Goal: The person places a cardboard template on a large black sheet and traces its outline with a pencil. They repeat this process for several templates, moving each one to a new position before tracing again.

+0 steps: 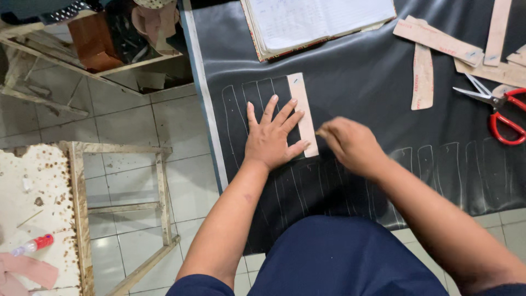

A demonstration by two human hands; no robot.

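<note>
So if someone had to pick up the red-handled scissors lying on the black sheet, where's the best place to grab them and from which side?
Probably by the red handle loops, coming from the right edge of the table. The scissors lie flat on the black sheet with the blades open and their tips pointing left toward the cardboard strips, so the handles are the blunt, free end. Neither hand is near them.

Views: one only, worn on the person's head; no second view shares the scene.
Direction: straight down over the black sheet [356,71], tilted a little toward the person's own lap.
Nearness: close, about arm's reach; both forearms run up from the bottom edge onto the black sheet.
Left of the black sheet: tiled floor [126,120] and a worn wooden frame [118,153].
Far edge of the black sheet: an open notebook [318,22], cut off by the frame.
Right edge of the black sheet: red scissors [501,109], partly cropped.
</note>
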